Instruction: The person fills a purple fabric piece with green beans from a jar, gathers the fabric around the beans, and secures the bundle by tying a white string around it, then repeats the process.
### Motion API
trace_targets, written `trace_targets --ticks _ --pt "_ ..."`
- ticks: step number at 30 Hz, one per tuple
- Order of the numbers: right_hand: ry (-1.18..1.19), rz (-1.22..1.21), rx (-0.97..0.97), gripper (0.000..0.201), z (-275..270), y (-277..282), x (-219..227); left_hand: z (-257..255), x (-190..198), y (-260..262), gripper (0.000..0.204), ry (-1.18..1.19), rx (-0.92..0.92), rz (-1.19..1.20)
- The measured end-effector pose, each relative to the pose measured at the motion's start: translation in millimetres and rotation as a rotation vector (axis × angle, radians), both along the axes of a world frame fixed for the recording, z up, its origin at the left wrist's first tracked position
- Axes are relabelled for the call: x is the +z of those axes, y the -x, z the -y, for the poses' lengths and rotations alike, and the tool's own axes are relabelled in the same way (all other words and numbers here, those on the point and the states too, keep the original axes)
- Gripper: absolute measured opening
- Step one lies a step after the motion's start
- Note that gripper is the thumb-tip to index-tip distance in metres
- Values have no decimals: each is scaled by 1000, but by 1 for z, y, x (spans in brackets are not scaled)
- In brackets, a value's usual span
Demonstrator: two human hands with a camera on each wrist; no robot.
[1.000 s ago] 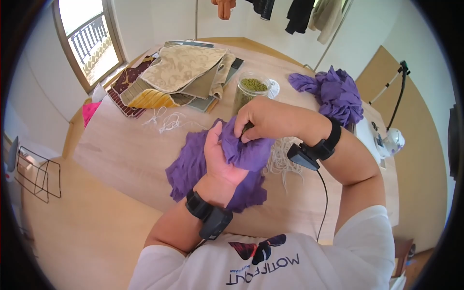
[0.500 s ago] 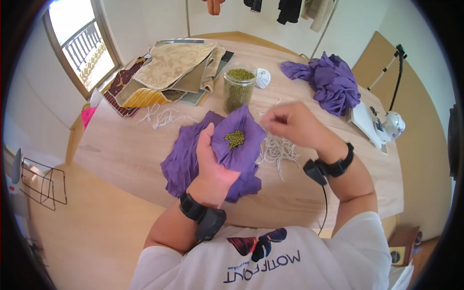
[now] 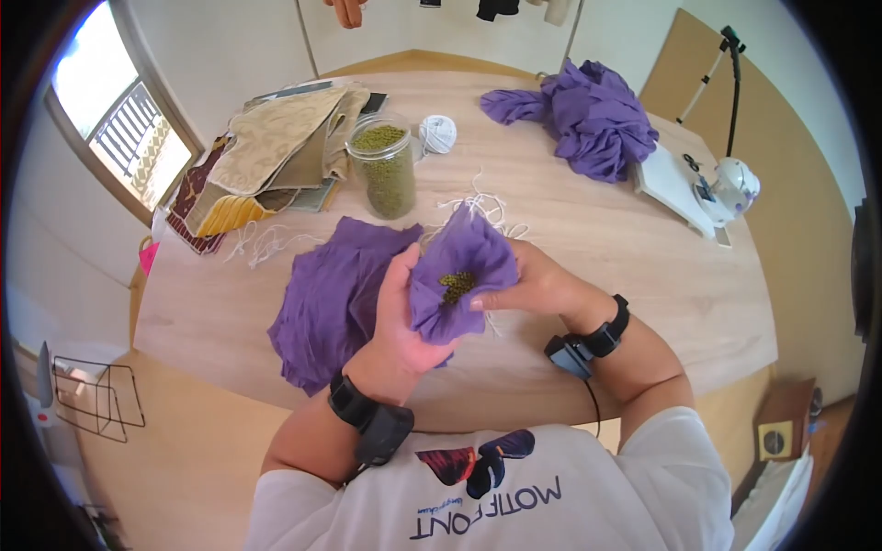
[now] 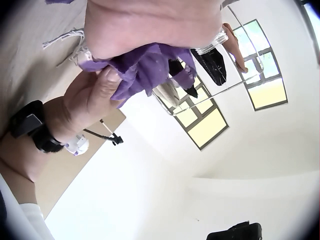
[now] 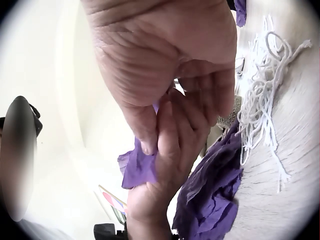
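A piece of purple cloth (image 3: 450, 241) is spread like a shallow cup, with a small heap of green beans (image 3: 457, 287) at its middle. My left hand (image 3: 401, 329) holds it from below and the left, thumb up along its edge. On the right side, my right hand (image 3: 544, 283) grips the cloth's edge, its thumb lying over the cloth close to the beans. In the right wrist view, the right thumb presses on a purple corner (image 5: 140, 167) beside the left hand. Below and left of the hands lies a stack of purple cloth pieces (image 3: 331, 294) on the table.
Beyond the hands stands a clear jar (image 3: 386, 182) of green beans, near a ball of white string (image 3: 438, 134). Loose white strings (image 5: 265, 95) lie behind the cloth. Fabric samples (image 3: 276, 138), bunched purple cloth (image 3: 602, 124) and a white machine (image 3: 735, 188) are farther out.
My right hand withdrew from over the cloth, exposing the beans, then came back to grip the cloth's right edge. The left hand kept its hold. The head view has turned right.
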State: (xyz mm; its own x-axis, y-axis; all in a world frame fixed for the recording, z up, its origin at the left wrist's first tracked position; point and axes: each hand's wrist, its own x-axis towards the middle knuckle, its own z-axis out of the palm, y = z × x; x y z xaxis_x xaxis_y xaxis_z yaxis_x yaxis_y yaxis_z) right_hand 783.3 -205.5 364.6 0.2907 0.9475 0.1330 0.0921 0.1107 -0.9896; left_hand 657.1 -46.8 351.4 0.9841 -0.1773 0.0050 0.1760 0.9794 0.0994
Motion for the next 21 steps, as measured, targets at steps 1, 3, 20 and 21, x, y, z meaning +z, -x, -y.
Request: trace_targets --ticks 1,3,20,21 --pt "-17 41 -19 57 2 -1 -2 0 -5 -2 58 -27 -28 4" --pt "-50 97 -63 47 4 -1 -3 4 -8 -7 56 -77 -86 13" --pt "-208 -197 -281 25 9 -6 -7 9 16 3 72 -662 -2 191" --pt "-223 -226 -273 25 9 -6 -7 10 15 6 79 -779 5 215"
